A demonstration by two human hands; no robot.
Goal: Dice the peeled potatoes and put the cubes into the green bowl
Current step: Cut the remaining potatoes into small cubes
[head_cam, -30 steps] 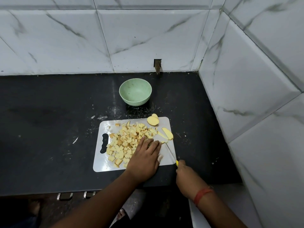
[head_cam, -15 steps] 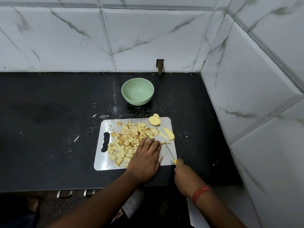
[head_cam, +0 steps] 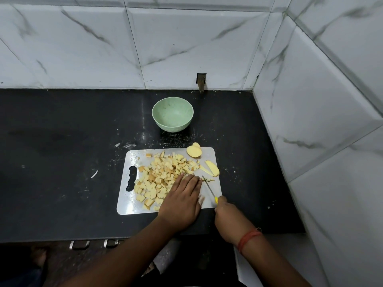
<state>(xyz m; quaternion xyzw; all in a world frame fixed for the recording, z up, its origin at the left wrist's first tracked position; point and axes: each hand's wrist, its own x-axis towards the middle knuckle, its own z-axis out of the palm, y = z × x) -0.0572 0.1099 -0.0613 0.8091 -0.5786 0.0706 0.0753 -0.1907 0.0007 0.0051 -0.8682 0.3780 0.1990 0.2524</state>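
Head view: white cutting board (head_cam: 132, 206) lies on the black counter (head_cam: 62, 162), covered across its middle with a pile of potato cubes (head_cam: 161, 175). Left hand (head_cam: 180, 201) rests palm down on the board's near right part, fingers straight and close together, fingertips touching the near edge of the cube pile; whether anything lies under the hand cannot be told. Right hand (head_cam: 228, 218) curls round the yellow handle of a knife (head_cam: 209, 189) at the board's near right corner, and the thin blade runs up and left along the board just beside the left hand's fingers. Uncut pieces stay at the board's far right: a round potato chunk (head_cam: 193, 151) at the far corner and potato slices (head_cam: 212, 167) by the right edge. Green bowl (head_cam: 172, 114) stands on the counter beyond the board, apart from it, with no cubes visible inside. Red thread band (head_cam: 247, 239) circles the right wrist. White marbled tiles (head_cam: 186, 44) back the counter.
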